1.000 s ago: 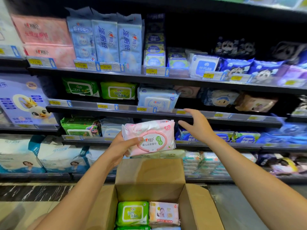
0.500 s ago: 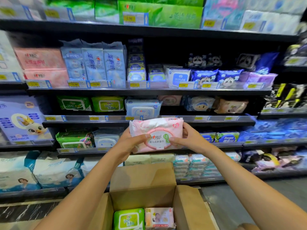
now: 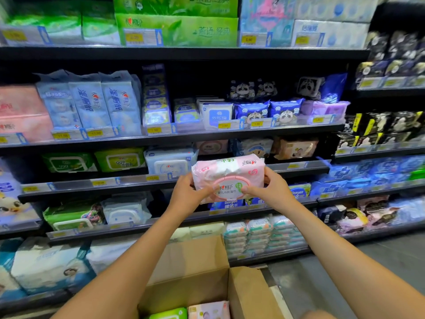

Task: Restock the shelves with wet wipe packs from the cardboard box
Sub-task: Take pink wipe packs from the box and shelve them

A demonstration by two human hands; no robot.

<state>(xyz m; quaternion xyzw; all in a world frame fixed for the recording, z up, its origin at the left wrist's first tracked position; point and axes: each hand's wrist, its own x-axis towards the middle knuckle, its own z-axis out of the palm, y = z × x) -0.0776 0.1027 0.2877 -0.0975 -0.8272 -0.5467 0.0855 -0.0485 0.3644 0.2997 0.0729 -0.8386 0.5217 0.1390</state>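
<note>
Both hands on the pink wet wipe pack (image 3: 227, 178): left hand (image 3: 186, 194) grips its left end, right hand (image 3: 273, 189) its right end, fingers curled round, thumbs on the front by the lid. Two hands probably because it's soft and would sag. Pack is in the air, lid facing me, in front of the middle shelf (image 3: 299, 165), just right of the blue-white pack (image 3: 170, 161), likely its slot. Cardboard box (image 3: 248, 293) open below, more packs inside.

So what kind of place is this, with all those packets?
Probably a supermarket aisle: long, fully stocked shelves, yellow price tags on the shelf edges, and a cardboard box of stock below a pink wipe pack.
</note>
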